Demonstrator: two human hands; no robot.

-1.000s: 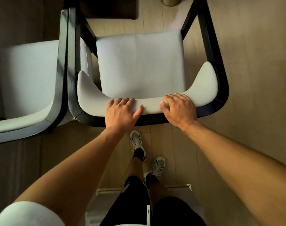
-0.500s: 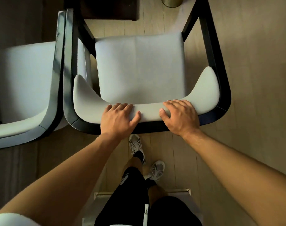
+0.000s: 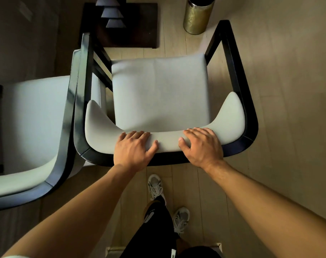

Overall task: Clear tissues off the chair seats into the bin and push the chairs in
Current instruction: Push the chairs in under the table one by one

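A chair with a grey seat (image 3: 158, 94) and a black frame stands right in front of me. Its padded grey backrest (image 3: 102, 131) curves along the near side. My left hand (image 3: 134, 149) and my right hand (image 3: 201, 146) both grip the top of the backrest, fingers curled over its far edge and thumbs on the near face. No tissue shows on this seat. A brass-coloured round bin (image 3: 197, 17) stands on the floor beyond the chair's far right corner.
A second grey chair (image 3: 28, 127) stands close on the left, its frame almost touching the first. A dark table base (image 3: 121, 25) lies on the floor just past the seat. My feet in pale trainers (image 3: 155, 185) are behind the chair. Wooden floor spreads to the right.
The chair has slid a little forward toward the dark table base with both hands on its backrest. The bin and base show more fully at the top.
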